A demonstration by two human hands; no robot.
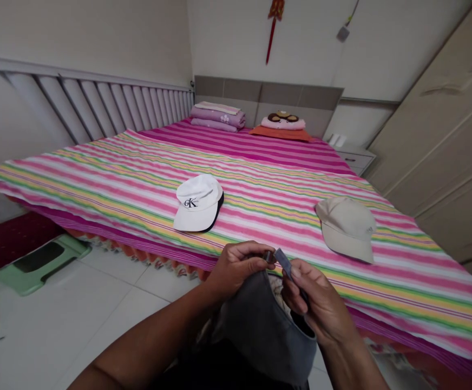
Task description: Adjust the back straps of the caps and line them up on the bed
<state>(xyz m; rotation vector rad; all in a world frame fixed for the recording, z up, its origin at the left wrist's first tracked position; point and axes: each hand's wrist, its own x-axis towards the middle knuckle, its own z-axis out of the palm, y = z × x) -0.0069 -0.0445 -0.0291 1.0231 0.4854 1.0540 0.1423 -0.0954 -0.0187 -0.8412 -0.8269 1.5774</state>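
Note:
A dark grey cap [256, 319] hangs between my hands in front of the bed, its back opening and pale lining partly showing. My left hand [242, 265] is closed, pinching a small metal buckle [268, 257] at one side of the opening. Between the thumb and fingers of my right hand [313, 292] is the cap's strap [283, 263], its free end pointing up towards the buckle. Strap and buckle look very close; whether they touch I cannot tell. A white cap [197, 203] with black letters lies on the bed beyond my left hand, and a beige cap [347, 225] lies farther right.
The bed has a striped sheet [138, 179], with folded purple bedding [217, 116] and a pink pillow [283, 123] by the headboard [236, 89]. A green stool [41, 265] stands on the tiled floor at left. At right are a nightstand [353, 157] and a wardrobe [439, 124].

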